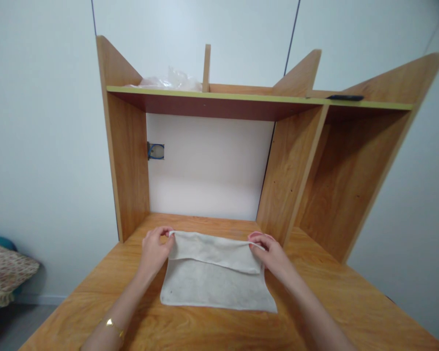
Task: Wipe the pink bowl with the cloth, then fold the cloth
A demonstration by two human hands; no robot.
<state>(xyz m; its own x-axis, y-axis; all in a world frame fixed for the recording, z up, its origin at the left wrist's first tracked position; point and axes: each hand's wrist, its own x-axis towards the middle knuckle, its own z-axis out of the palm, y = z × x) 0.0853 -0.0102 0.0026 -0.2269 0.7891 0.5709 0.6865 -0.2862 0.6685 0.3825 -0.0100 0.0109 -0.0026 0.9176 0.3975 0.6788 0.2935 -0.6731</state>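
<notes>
A pale grey-white cloth (pixel 219 287) lies on the wooden desk (pixel 190 329), its far part folded over toward me. The near part stays flat and shows faint smudges. My left hand (pixel 157 248) pinches the far left corner of the fold between thumb and fingers. At the far right corner, my right hand (pixel 269 251) is closed on the cloth's edge in the same way. Just behind my right hand a small piece of a pink thing (pixel 254 235) shows; most of it is hidden.
A wooden shelf unit (pixel 219 95) stands along the back of the desk. On its top shelf are a crumpled clear plastic bag (pixel 171 80) and a dark flat object (pixel 346 97). An uncovered wall box (pixel 156 151) sits at the back left. A patterned cushion (pixel 7 273) is at far left.
</notes>
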